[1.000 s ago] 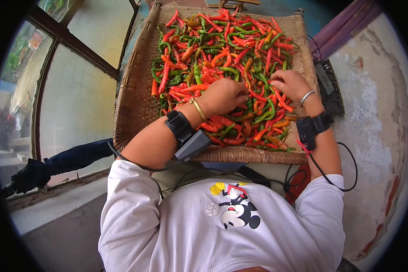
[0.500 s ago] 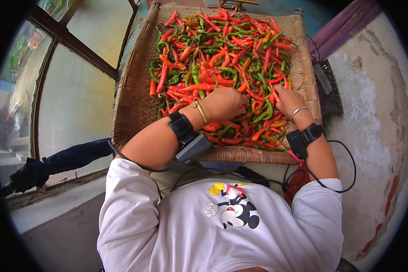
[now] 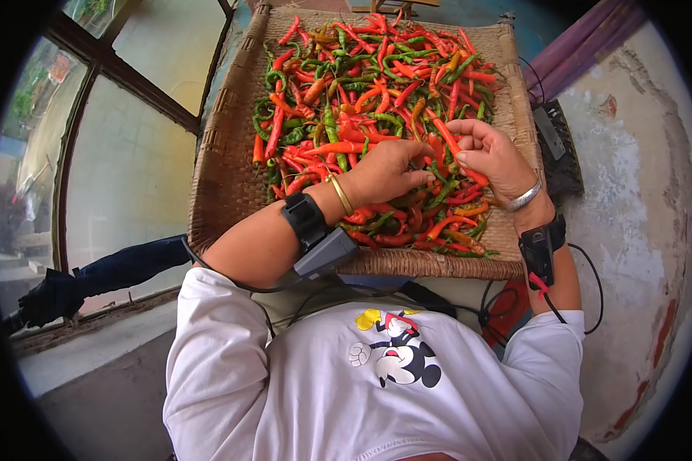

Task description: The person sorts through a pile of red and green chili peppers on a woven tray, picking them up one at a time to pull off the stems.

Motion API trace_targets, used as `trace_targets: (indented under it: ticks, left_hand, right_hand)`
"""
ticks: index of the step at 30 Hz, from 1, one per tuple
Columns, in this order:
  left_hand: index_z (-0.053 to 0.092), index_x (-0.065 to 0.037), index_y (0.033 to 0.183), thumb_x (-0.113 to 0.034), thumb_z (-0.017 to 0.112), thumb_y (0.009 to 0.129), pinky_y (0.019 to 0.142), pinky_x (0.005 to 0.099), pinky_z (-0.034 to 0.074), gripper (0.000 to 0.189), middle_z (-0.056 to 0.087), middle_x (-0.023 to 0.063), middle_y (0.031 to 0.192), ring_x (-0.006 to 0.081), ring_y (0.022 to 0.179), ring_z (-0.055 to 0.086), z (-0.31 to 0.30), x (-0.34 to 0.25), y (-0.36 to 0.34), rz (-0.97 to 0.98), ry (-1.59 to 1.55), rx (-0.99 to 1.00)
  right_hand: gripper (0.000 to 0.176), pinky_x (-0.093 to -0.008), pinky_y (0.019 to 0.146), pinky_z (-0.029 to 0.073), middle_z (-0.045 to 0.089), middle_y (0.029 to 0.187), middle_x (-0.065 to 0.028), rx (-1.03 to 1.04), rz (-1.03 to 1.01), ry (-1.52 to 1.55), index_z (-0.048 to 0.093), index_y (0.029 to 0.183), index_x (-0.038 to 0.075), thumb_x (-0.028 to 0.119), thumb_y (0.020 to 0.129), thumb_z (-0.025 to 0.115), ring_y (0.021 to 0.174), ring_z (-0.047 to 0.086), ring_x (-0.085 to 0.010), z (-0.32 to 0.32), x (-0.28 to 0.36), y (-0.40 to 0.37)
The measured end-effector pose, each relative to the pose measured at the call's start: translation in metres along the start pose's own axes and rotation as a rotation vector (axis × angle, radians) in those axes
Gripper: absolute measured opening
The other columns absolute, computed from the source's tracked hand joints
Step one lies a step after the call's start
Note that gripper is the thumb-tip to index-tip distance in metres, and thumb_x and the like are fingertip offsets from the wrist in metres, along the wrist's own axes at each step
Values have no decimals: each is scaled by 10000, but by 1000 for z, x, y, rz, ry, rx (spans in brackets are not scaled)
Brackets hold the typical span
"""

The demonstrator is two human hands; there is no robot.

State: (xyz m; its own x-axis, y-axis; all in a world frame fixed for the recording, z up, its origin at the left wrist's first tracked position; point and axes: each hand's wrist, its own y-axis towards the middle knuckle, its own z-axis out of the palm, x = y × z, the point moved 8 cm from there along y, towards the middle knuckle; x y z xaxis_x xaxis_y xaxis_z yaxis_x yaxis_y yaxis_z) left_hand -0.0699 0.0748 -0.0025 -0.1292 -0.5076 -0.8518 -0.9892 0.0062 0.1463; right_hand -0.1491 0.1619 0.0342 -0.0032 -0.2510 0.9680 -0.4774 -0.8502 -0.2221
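In the head view, see the right hand [image 3: 490, 156] gripping a red pepper [image 3: 443, 128] over the heap [image 3: 354, 96]; best pinch lightly, sparing the skin. Cannot tell about a grip in the half-curled left hand [image 3: 392, 169], close by. Note the woven tray [image 3: 220, 150] beneath, a window [image 3: 127, 173] to the left, a peeling wall [image 3: 619, 180] to the right.

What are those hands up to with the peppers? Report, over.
Right hand holding long red pepper. Left hand at the pile of peppers, thumb and forefinger apart, grip unclear. Pile in woven tray; nothing seen blocking either hand.
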Motion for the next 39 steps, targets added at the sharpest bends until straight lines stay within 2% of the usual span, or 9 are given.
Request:
trace_targets:
  ticks: [2, 11, 15, 20, 24, 26, 33, 36, 39]
  left_hand:
    - [561, 2, 1006, -163, 649, 767, 573, 241, 456, 303, 552, 22, 697, 96, 614, 514, -13, -10, -2, 63, -203, -173]
    - [536, 6, 1040, -165, 595, 828, 537, 189, 437, 278, 571, -13, 732, 32, 611, 505, 0, 30, 4, -141, -376, -25]
    - [575, 10, 940, -196, 614, 798, 558, 261, 459, 253, 580, 36, 662, 113, 595, 544, -9, 22, 3, -182, -352, -129]
    - [564, 19, 964, -196, 572, 819, 532, 251, 461, 259, 585, 47, 670, 102, 591, 557, -10, 22, -2, -431, -301, 102]
    - [525, 29, 1065, -145, 575, 815, 563, 240, 464, 308, 592, 44, 741, 99, 637, 556, -12, 37, 1, -362, -236, 14]
    - [514, 35, 1082, -140, 576, 808, 608, 281, 479, 332, 609, 92, 775, 169, 672, 588, -37, 8, 1, 54, 252, -307]
    - [583, 7, 988, -239, 623, 768, 657, 339, 472, 332, 620, 133, 790, 272, 721, 604, -27, 2, 2, -107, 38, -161]
    - [586, 19, 951, -249, 608, 815, 562, 259, 458, 301, 599, 49, 699, 105, 612, 549, -16, -1, 0, -42, -125, -170]
    - [592, 6, 952, -244, 588, 833, 524, 236, 429, 278, 567, 4, 662, 72, 571, 504, -6, 13, -1, -210, -218, -79]
  right_hand:
    - [401, -174, 553, 410, 488, 726, 28, 20, -30, 104, 470, 1138, -22, 61, 759, 570, 624, 470, -39, 12, 14, 3]
    - [476, -224, 569, 479, 570, 834, -75, 86, -24, 699, 380, 1221, 17, 92, 782, 550, 662, 560, -126, 22, -12, 31]
    - [426, -230, 526, 473, 573, 848, -90, 83, -22, 782, 401, 1198, 26, 117, 802, 530, 666, 572, -131, 8, -20, 30]
    - [375, -224, 504, 459, 572, 880, -98, 66, -50, 835, 424, 1180, 41, 129, 826, 511, 667, 574, -126, 6, -17, 28]
    - [350, -228, 510, 453, 572, 903, -93, 76, -53, 872, 438, 1175, 49, 126, 841, 510, 682, 572, -124, 5, -24, 31]
    - [345, -232, 518, 454, 573, 907, -90, 94, -81, 862, 440, 1175, 49, 131, 847, 509, 687, 572, -125, 5, -23, 30]
    - [308, -319, 755, 454, 576, 981, -81, 40, -153, 808, 456, 1143, 52, 136, 854, 519, 912, 556, -177, 9, -26, 34]
    - [273, -325, 838, 426, 575, 1000, -85, 11, -195, 826, 469, 1116, 54, 125, 856, 512, 978, 532, -183, 17, -29, 36]
    - [253, -319, 895, 390, 572, 1016, -96, 3, -212, 820, 479, 1103, 53, 127, 863, 500, 995, 522, -183, 26, -27, 35]
